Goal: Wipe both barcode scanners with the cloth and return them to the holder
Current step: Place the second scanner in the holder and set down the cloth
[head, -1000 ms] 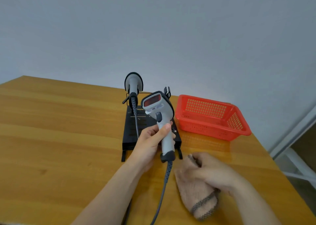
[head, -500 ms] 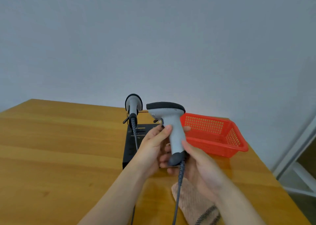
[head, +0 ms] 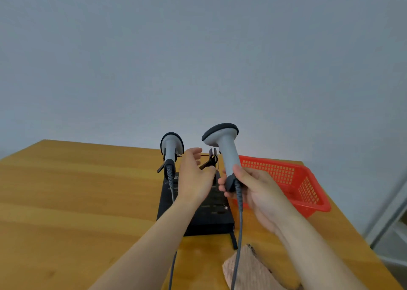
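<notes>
**Now the grey scanner (head: pixel 224 150) is up in the right hand (head: pixel 259 192), its twin in the holder (head: pixel 211 219)**

The right hand grasps the grey scanner low on its handle, thumb along the near side, fingers curled round the dark butt. The scanner stands nearly upright in the air, head up, above the right side of the holder and in front of the red basket (head: pixel 293 179). Its cable (head: pixel 240 228) drops from the butt and runs across the cloth (head: pixel 251 270).

The left hand (head: pixel 193 179) is released: fingers loosely spread, palm turned rightward, holding nothing. It hangs over the holder's black base between the two scanners, fingertips close to the right-hand clip (head: pixel 213 159); whether they touch it I cannot tell.

The second scanner (head: pixel 170 148) sits upright in the holder's left side, head up, its cord (head: pixel 172 267) running down behind the left forearm.

The cloth, pinkish and crumpled, lies on the wooden counter (head: pixel 77 190) near the front edge, beside the right forearm, in neither hand. The basket stands on the counter just right of the holder.
</notes>
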